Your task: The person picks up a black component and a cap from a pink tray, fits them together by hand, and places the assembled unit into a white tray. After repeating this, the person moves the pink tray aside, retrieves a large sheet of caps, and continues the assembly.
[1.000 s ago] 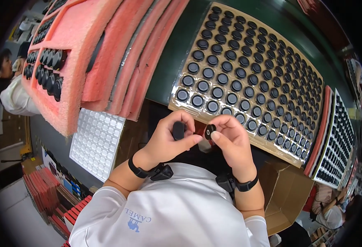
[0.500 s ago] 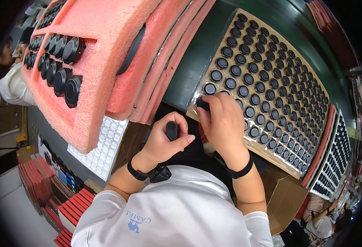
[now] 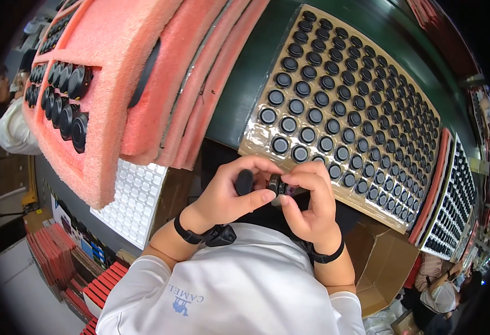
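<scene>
Close in front of my body, both hands meet at a small round black part (image 3: 276,183) that looks like a lens, with a purple glint on its right side. My right hand (image 3: 315,206) pinches it between thumb and fingers. Against its other side rest the fingertips of my left hand (image 3: 225,190), which is also curled around a black round-ended piece (image 3: 244,182); the rest of that piece is hidden in the palm. Just beyond my hands lies a brown board under clear plastic (image 3: 249,146), bearing rows of round black parts (image 3: 303,88).
Pink foam trays (image 3: 114,84) with larger black round parts stand tilted at left. A white pocketed tray (image 3: 130,195) lies below them. Right of the board is another filled tray (image 3: 451,198). An open cardboard box (image 3: 390,268) sits lower right. Other people are at both sides.
My right hand has come back from the near left corner of the board toward my left hand, bringing a small round part. My left hand has shifted slightly right, its fingers now against that part.
</scene>
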The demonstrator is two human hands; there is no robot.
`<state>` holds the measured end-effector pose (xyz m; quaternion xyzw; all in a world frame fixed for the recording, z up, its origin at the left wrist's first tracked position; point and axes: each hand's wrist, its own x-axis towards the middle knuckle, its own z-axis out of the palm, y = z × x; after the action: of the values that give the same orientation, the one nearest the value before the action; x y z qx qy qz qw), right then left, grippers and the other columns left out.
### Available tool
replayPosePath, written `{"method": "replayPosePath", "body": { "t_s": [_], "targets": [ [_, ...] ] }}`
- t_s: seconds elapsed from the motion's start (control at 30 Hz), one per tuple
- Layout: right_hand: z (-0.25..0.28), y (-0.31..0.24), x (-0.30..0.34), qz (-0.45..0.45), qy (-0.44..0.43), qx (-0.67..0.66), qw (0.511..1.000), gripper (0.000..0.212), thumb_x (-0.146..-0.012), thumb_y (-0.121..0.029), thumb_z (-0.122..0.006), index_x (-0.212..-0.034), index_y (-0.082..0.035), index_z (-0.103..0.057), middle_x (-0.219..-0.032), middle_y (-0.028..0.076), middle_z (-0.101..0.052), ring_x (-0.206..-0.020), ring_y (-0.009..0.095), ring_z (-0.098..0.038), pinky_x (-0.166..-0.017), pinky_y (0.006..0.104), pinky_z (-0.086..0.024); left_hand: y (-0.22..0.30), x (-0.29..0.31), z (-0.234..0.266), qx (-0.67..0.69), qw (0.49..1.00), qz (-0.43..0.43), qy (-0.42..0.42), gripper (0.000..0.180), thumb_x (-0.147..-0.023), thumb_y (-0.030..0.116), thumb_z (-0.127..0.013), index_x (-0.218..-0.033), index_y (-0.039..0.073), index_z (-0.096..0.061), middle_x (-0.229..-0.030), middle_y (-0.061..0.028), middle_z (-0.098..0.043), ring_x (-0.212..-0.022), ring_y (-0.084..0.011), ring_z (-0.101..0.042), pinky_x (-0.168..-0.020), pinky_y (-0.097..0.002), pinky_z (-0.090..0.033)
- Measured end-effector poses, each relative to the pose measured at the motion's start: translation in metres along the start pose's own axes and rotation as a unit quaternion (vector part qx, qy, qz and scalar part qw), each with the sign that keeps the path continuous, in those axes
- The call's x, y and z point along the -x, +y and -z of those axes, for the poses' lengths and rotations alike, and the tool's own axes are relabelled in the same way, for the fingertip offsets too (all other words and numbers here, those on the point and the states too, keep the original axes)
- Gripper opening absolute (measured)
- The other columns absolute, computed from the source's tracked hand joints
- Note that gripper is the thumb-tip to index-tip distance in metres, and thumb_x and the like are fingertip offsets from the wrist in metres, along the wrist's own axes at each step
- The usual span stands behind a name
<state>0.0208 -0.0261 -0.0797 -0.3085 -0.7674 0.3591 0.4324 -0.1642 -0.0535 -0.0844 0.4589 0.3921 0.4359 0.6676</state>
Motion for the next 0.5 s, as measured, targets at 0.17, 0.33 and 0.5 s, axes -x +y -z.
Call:
{"method": "replayPosePath", "body": {
  "t_s": [0.17, 0.33, 0.5],
  "targets": [
    [0.016, -0.001, 0.011, 0.033, -0.001, 0.012, 0.999, 0.026, -0.077, -0.011, -0.067, -0.099, 0.0, -0.055, -0.089, 0.013, -0.051, -0.076, 0.021, -0.05, -0.066, 0.0292, -0.042, -0.003, -0.006, -0.018, -0.06, 0.995, -0.073, -0.016, 0.038, -0.079, 0.014, -0.066, -0.109, -0.006, -0.051, -0.097, -0.0087, -0.058, -0.068, -0.0078, -0.053, -0.052, -0.0193, -0.042],
    [0.026, -0.004, 0.026, -0.108, 0.068, -0.232, 0.964, 0.025, -0.09, -0.024, -0.054, -0.1, -0.001, -0.053, -0.089, 0.011, -0.051, -0.072, 0.02, -0.05, -0.067, 0.0299, -0.043, 0.009, -0.006, -0.036, 0.009, 1.0, 0.004, -0.02, 0.045, -0.077, 0.022, -0.068, -0.108, -0.006, -0.052, -0.094, -0.0127, -0.061, -0.058, -0.0083, -0.051, -0.048, -0.0192, -0.041],
    [0.032, 0.001, 0.033, -0.188, 0.096, -0.581, 0.786, 0.032, -0.095, -0.033, -0.042, -0.102, -0.003, -0.049, -0.083, 0.009, -0.052, -0.069, 0.017, -0.049, -0.066, 0.0283, -0.041, 0.02, -0.011, -0.052, 0.109, 0.99, 0.079, -0.039, 0.052, -0.076, 0.031, -0.068, -0.107, -0.006, -0.051, -0.087, -0.0151, -0.062, -0.051, -0.0091, -0.049, -0.044, -0.0199, -0.04]
  ]
}}
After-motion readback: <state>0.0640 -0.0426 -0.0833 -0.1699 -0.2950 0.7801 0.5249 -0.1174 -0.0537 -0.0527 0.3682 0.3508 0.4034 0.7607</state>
